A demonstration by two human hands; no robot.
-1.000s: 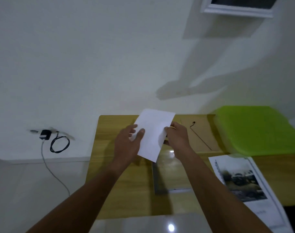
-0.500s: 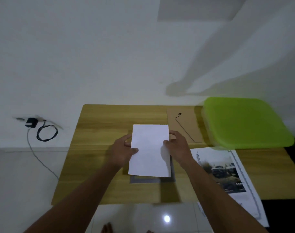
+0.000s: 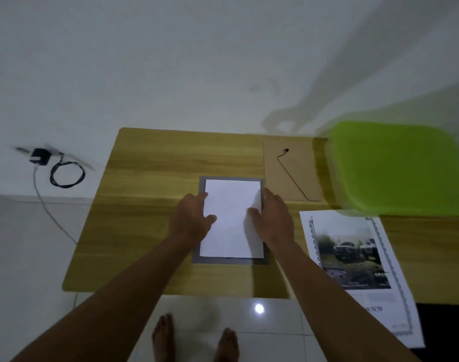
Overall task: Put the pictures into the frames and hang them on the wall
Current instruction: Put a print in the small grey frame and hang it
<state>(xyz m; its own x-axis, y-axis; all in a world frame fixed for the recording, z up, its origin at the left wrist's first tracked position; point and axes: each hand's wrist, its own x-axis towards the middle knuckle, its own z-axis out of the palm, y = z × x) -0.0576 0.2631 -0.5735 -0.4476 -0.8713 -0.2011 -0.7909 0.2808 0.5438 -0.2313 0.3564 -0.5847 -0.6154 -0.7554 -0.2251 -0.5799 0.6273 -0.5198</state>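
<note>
A white sheet (image 3: pixel 232 205), the picture lying face down, rests inside a grey frame (image 3: pixel 202 186) flat on the wooden table (image 3: pixel 155 163). My left hand (image 3: pixel 190 218) touches the sheet's left edge, its thumb on the paper. Over at the sheet's right edge is my right hand (image 3: pixel 274 218), thumb on the paper and fingers along the frame's side. A brown backing board (image 3: pixel 291 173) with a stand strut lies just right of the frame. A printed picture of trucks (image 3: pixel 351 257) lies on the table at the right.
A green plastic lid or box (image 3: pixel 395 168) sits at the table's back right. A black charger with a coiled cable (image 3: pixel 66 173) hangs on the wall at the left. My bare feet (image 3: pixel 197 340) stand on the tiled floor below the table's front edge.
The sheet went from held up in the air, down onto the frame, and now lies flat inside it. Both hands came down with it. The camera tilted downward.
</note>
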